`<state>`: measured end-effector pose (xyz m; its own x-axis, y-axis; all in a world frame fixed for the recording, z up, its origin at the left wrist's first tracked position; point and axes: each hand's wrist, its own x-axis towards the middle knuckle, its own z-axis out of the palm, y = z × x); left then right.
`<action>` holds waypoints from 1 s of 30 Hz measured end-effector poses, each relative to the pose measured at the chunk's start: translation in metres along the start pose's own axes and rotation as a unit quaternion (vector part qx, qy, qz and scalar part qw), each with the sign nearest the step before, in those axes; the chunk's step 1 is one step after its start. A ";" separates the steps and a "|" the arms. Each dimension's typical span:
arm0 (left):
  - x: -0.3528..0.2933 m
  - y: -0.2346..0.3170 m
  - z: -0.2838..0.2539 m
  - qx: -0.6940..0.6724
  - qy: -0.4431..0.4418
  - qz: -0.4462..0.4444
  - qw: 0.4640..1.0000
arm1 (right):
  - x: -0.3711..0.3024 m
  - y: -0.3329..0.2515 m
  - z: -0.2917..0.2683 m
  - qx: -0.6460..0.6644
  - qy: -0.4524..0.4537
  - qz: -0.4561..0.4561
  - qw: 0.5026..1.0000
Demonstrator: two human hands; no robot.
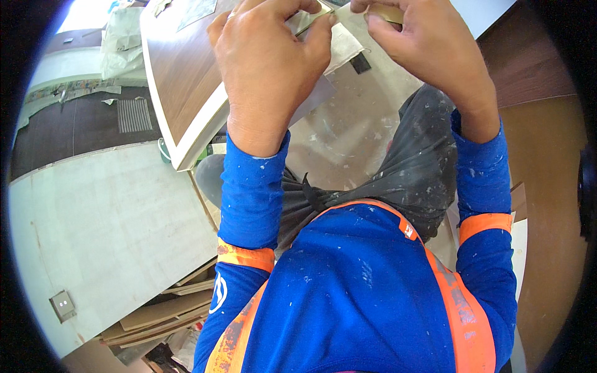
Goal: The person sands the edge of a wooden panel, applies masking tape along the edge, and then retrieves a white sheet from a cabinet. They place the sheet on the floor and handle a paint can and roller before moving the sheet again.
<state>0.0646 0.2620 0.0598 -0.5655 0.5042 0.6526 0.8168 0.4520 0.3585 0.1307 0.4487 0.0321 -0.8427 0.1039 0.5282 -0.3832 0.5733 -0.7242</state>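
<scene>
My left hand [273, 68] is raised at the top of the view over the corner of a wood-brown panel with a white edge [193, 93]. Its thumb and fingers are closed on a thin pale strip [303, 23]. Facing it, my right hand [432, 50] pinches a flat tan piece [387, 12] between thumb and fingers. Whether both pieces are one and the same I cannot tell, since the upper edge cuts them off. Just beneath the hands shows an off-white sheet [343, 48], with a small dark block [360, 63] beside it.
A large pale board [112, 230] with a socket plate [62, 306] spans the left. Stacked wooden boards [165, 311] lie at lower left. Brown panels [541, 155] stand at right. My bent legs in dark trousers [416, 161] frame the paint-spotted floor [339, 137].
</scene>
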 end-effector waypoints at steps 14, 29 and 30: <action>0.003 0.002 0.002 0.071 0.015 0.071 0.995 | -0.007 -0.034 -0.010 0.051 -0.035 0.140 0.988; 0.009 0.005 -0.001 0.025 0.018 0.067 0.997 | -0.002 -0.038 -0.004 0.073 -0.041 0.134 0.987; 0.009 0.006 -0.001 0.022 0.016 0.063 0.998 | -0.001 -0.037 -0.005 0.088 -0.048 0.138 0.985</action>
<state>0.0647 0.2684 0.0687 -0.4550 0.5361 0.7110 0.8745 0.4196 0.2432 0.1472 0.4316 0.0606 -0.9526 0.1534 0.2629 -0.1879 0.3833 -0.9043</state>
